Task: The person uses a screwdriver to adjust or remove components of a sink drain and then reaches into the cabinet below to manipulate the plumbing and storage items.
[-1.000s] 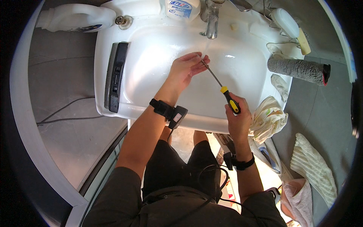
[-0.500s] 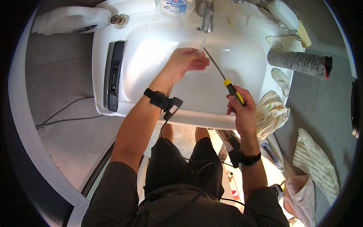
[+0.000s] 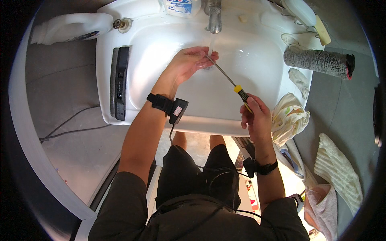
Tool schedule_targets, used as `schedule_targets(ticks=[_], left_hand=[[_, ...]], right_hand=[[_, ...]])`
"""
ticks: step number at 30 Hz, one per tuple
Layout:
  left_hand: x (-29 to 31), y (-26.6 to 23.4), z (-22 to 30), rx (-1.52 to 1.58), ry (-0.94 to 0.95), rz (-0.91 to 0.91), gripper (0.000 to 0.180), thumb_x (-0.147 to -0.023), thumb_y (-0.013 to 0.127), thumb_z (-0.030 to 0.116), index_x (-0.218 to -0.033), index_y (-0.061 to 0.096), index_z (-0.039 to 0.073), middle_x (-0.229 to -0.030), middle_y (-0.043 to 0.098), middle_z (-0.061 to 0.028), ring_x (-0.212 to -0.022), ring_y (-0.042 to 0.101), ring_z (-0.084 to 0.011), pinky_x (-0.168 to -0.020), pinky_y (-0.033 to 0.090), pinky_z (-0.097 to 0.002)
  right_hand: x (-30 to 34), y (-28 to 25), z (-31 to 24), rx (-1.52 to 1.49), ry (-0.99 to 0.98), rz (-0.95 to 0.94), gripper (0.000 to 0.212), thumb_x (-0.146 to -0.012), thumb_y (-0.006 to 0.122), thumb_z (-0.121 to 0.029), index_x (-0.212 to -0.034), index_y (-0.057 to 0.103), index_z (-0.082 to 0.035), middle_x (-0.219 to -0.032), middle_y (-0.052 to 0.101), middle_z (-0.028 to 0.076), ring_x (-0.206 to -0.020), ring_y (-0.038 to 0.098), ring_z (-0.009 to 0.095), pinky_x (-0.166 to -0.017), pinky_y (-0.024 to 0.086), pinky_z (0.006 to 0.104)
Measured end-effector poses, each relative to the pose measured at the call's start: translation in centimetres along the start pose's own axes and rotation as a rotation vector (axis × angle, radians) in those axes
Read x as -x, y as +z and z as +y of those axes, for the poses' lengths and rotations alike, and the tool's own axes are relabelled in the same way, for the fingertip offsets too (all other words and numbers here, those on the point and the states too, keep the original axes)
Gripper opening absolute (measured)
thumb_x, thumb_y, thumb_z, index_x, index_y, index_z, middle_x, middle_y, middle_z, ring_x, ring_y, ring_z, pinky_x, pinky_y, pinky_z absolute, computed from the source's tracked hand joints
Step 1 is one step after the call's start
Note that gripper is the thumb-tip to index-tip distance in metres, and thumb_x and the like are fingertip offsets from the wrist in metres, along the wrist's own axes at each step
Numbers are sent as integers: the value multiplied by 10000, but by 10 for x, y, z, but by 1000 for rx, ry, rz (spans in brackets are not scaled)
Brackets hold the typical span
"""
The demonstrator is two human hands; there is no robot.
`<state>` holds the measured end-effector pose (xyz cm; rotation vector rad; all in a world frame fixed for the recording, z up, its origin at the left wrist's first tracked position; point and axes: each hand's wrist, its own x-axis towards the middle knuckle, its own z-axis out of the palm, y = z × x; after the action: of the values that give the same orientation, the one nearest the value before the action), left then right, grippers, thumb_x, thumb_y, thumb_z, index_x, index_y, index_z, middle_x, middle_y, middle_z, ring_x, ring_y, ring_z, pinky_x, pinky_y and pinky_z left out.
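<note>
I look down into a white sink [image 3: 257,60]. My right hand [image 3: 256,116] grips the yellow-and-black handle of a screwdriver [image 3: 237,89]. Its metal shaft slants up and left, and its tip ends at the drain area under the tap [image 3: 214,18]. My left hand [image 3: 189,62] reaches into the basin with its fingers curled around the tip of the shaft, pinching something small there that I cannot make out. Both wrists wear black straps.
A black flat device [image 3: 120,82] lies on the sink's left rim. A white jug [image 3: 72,27] lies at the back left, a bottle [image 3: 180,6] beside the tap. A grey paint roller [image 3: 317,62], rags [image 3: 290,117] and towels [image 3: 337,170] sit on the right.
The screwdriver's tip has swung down from the tap toward the drain. My left hand has closed its fingers around the tip. My head has shifted, so the sink sits lower in view.
</note>
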<state>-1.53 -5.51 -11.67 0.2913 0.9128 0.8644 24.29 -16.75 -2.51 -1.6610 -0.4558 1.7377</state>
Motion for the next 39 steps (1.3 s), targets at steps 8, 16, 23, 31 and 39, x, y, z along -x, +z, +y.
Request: schedule_targets(ticks=[8,16,23,31,39], left_hand=[[0,5,-5,11,22,-3,189,-982,588,-2,-1145,620,-90,-1237,663,-254,-1161,668,-348,-1063,535,-417],[1,5,3,-79,-7,56,288,-967,669,91,-1162,603,-111,-1148,692,-254,-1101,694,-349,-987,574,-426],[-3,2,4,-160,23,188,200,-961,642,52,-1089,653,-101,-1044,721,-213,-914,738,-312,-870,621,-394],[18,-33,-4,-1204,264,626,215,-927,729,203,-937,733,-11,-845,744,-144,-720,705,-248,-697,554,-337],[46,-31,1,-1362,339,653,239,-932,714,244,-880,722,11,-862,724,-143,-776,696,-301,-716,543,-369]], right_hand=[[-7,-12,1,-169,212,-21,299,-1023,593,-378,-1035,595,-80,-704,601,40,-471,499,106,-406,376,254],[-15,-13,9,-192,69,11,326,-1003,636,-238,-1227,620,-1,-804,658,77,-589,586,125,-467,447,256],[-14,-5,2,12,-38,39,337,-955,675,-83,-1283,634,-17,-917,683,77,-711,627,116,-597,545,249],[-9,-8,8,429,-393,188,331,-938,698,-44,-1265,652,-32,-977,675,50,-741,625,89,-655,580,263],[-3,-14,28,737,-615,236,345,-878,748,-57,-1212,667,-24,-992,683,120,-745,655,168,-638,553,287]])
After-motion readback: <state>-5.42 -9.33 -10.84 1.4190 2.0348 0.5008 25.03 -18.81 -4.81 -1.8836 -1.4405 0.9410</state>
